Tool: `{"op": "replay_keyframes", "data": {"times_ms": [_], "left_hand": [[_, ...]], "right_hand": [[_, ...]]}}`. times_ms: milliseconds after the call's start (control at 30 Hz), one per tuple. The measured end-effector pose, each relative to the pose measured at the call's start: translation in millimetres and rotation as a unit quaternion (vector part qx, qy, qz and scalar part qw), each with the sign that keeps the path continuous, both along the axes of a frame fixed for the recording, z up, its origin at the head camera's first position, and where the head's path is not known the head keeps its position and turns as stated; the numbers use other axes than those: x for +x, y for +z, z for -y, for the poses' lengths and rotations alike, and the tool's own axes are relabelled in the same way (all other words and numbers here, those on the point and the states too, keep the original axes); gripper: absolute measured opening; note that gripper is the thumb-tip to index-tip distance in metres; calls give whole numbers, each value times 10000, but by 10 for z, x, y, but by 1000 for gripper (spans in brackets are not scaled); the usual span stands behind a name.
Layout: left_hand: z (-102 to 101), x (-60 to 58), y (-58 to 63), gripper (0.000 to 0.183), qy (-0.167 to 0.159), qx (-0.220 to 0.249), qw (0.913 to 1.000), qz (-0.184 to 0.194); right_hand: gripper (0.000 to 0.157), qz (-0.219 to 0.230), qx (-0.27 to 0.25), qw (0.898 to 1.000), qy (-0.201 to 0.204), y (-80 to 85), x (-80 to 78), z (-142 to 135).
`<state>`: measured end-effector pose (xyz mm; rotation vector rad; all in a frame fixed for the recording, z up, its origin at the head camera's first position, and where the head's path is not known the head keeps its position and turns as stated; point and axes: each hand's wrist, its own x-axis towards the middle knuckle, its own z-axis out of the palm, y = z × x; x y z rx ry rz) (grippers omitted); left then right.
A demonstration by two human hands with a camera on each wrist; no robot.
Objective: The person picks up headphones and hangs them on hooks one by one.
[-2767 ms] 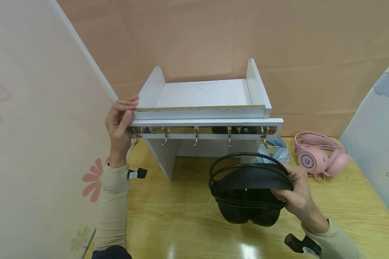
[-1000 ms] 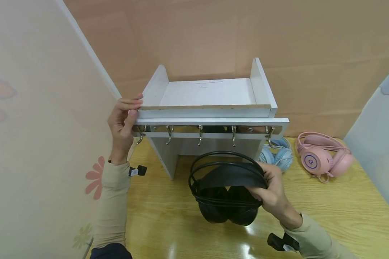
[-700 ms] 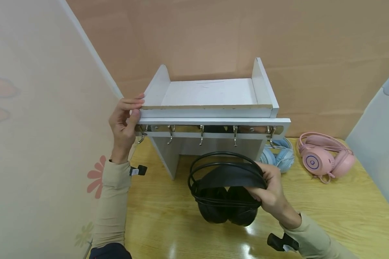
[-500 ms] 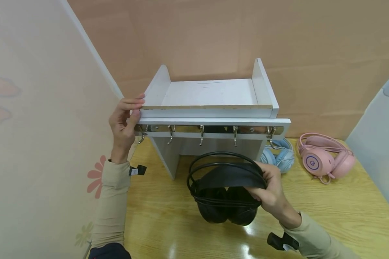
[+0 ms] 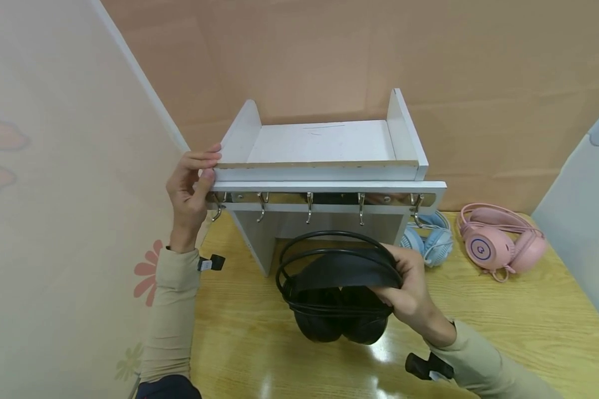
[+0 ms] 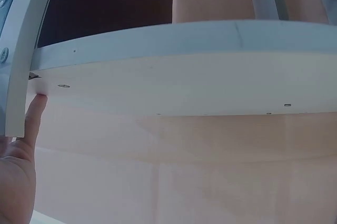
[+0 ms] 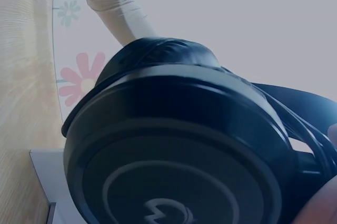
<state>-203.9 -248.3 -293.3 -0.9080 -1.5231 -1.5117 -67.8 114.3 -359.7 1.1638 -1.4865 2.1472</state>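
Note:
Black over-ear headphones (image 5: 346, 271) hang in my right hand (image 5: 411, 288), whose thumb and fingers pinch the right part of the headband. Both ear cups point down, in front of and below the hook rail. One round ear cup (image 7: 174, 155) with a light logo fills much of the right wrist view. My left hand (image 5: 187, 194) holds the left front corner of a white wooden shelf (image 5: 324, 174), thumb in front, fingers along the side. A finger (image 6: 36, 113) touches its panel in the left wrist view. Several metal hooks (image 5: 309, 209) line the shelf's front rail.
Pink headphones (image 5: 499, 244) lie on the wooden table (image 5: 504, 310) at the right. Light blue headphones (image 5: 431, 241) lie between them and the shelf's right leg. A pale wall panel (image 5: 80, 194) stands close by on the left, and a brown backing (image 5: 479, 111) rises behind.
My right hand has carried the black headphones leftward, from near the shelf's right end to below its middle. The left hand keeps its hold on the shelf corner.

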Motion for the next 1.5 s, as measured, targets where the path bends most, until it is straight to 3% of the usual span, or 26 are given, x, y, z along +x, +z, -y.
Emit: {"op": "replay_keyframes", "data": {"times_ms": [700,1267,1500], "left_hand": [[-19,29,26,24,115,-48,9999,51],[-25,24,9,23,59,71,9999,86],[-24,23,15,21,38,107,9999,86]], "right_hand": [[37,-32,594,9968,-540,179,-2,130],[32,365,709,9962,-342,226,-30,201],[23,284,846,9951,-433,209,-60,257]]}}
